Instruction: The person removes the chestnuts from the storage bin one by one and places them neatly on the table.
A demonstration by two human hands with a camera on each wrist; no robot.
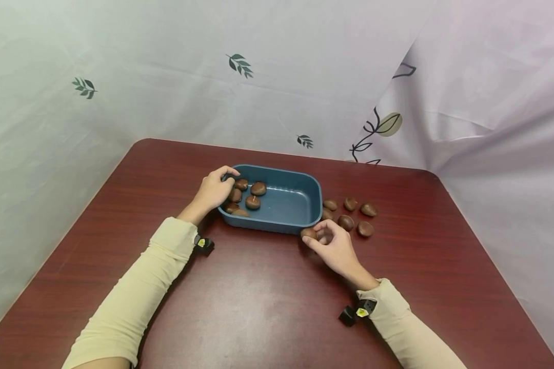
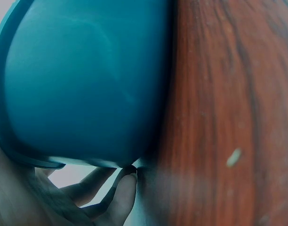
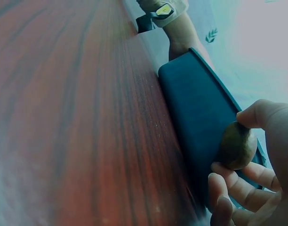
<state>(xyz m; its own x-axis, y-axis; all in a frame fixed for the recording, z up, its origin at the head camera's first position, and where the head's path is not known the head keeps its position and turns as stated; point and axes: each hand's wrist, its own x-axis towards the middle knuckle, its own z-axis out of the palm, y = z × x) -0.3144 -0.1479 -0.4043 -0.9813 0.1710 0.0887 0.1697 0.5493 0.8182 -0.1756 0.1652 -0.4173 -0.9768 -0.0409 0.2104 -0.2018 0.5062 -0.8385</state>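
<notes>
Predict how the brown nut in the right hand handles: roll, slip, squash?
Brown nut: probably rolls unevenly, given its rounded, oval outline. Its smooth, shiny surface may slip. Likely stiff, as no dent shows where the right hand pinches it.

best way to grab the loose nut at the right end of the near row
Pinch the nut by its opposite rounded edges, probably from its near right side: bare table lies there, while another nut sits close on its left. Its low, rounded shape should suit a light pinch.

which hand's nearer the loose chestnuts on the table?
Right. Right hand is beside the loose chestnuts; left hand is across the tray, gripping its left end.
</notes>
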